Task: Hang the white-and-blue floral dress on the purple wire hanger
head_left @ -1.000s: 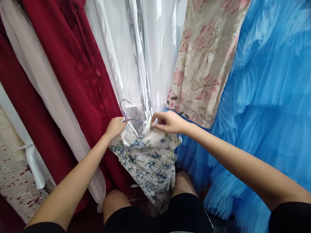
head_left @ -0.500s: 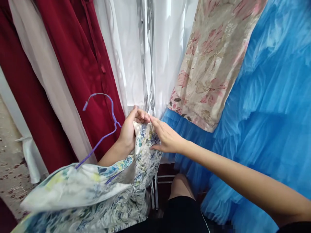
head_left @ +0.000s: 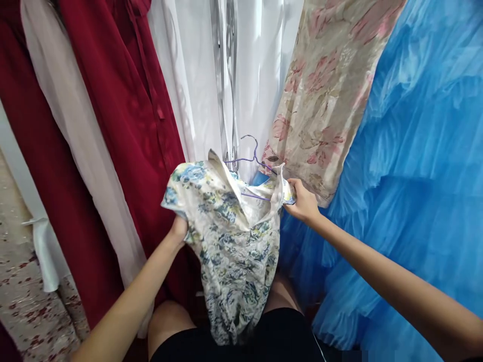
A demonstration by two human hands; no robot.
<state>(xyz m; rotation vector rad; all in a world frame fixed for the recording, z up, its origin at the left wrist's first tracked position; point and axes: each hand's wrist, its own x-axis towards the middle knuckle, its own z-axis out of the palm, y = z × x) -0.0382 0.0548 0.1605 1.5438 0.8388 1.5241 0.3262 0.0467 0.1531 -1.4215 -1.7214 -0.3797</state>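
Observation:
A white short-sleeved floral garment [head_left: 234,251] with blue and yellow flowers hangs down in front of me onto my lap. A thin purple hanger [head_left: 255,151] sits inside it, its hook sticking up above the neckline. At the left sleeve, my left hand [head_left: 178,229] is closed on the cloth, with most of its fingers hidden under the fabric. My right hand [head_left: 303,200] pinches the edge of the other sleeve, thumb on top. Between the two hands the collar opening gapes, and the hanger's lower bar shows within.
Dark red cloth [head_left: 109,115] and a pale pink panel [head_left: 75,115] hang at left. White drapes [head_left: 260,75] with metal poles stand behind the middle. A beige flower-print cloth [head_left: 320,100] and a blue tulle dress [head_left: 426,201] hang at right.
The garment has swung from lower left to the centre and now faces up, spread by its sleeves. My hands have moved apart, from close together to opposite sleeves. The hanger moved right.

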